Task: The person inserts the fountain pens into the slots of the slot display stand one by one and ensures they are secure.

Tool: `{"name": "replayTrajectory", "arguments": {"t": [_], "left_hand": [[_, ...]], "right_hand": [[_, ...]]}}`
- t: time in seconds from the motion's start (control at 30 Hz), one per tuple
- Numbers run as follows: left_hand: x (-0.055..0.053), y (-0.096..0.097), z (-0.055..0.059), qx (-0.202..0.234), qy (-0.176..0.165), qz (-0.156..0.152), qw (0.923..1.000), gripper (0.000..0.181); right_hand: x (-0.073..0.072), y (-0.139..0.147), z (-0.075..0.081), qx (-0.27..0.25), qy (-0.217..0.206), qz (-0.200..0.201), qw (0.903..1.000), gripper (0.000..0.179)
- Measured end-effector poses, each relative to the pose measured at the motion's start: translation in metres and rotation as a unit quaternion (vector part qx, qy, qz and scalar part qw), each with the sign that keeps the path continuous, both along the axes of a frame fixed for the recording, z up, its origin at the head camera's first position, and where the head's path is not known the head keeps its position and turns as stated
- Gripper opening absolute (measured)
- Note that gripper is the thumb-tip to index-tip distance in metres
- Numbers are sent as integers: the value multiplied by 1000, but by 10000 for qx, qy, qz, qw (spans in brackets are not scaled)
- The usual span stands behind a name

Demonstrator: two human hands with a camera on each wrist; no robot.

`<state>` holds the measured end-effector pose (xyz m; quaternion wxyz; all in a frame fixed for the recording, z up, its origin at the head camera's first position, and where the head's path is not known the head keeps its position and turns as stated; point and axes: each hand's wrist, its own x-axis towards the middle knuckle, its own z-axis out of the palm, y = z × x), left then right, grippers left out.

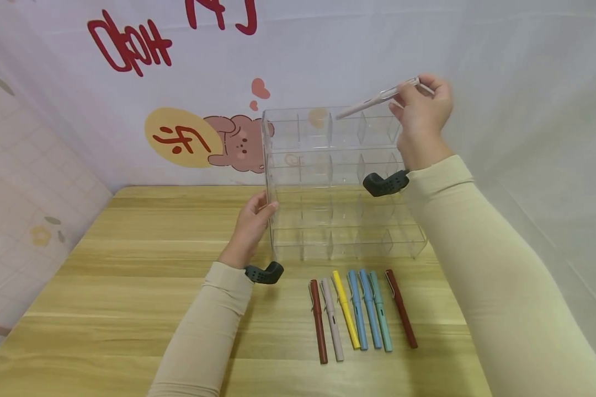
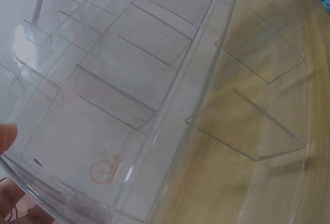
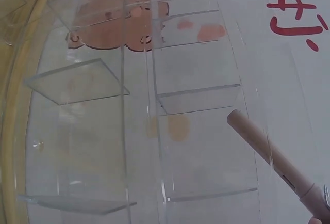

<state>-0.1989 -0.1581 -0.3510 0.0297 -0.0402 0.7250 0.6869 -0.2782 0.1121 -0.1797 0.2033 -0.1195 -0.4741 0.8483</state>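
A clear acrylic organizer (image 1: pixel 315 226) with rows of divided compartments stands upright on the table. Its left side wall is gripped by my left hand (image 1: pixel 248 229), thumb (image 2: pixel 7 136) on one side and fingers on the other. Above the top row, my right hand (image 1: pixel 424 113) pinches a pale pinkish-grey pen (image 1: pixel 365 105) near one end. The pen slants down to the left; in the right wrist view its tip end (image 3: pixel 252 131) is beside a top compartment, and I cannot tell whether it is inside. Only a fingertip of the right hand shows there.
Several pens lie side by side in front of the organizer: a brownish-red one (image 1: pixel 318 322), a pale one (image 1: pixel 333 322), a yellow one (image 1: pixel 346 311), blue ones (image 1: pixel 357 311), a teal one (image 1: pixel 381 314) and a dark red one (image 1: pixel 402 310). A printed white curtain (image 1: pixel 189 82) hangs behind the wooden table (image 1: pixel 129 298).
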Motion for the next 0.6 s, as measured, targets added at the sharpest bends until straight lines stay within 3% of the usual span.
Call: {"name": "replayTrajectory", "arguments": {"t": [0.6], "left_hand": [[1,0,-1,123,57,23,9999,50]], "right_hand": [[1,-12,-14,937,109,159,9954,29]]}}
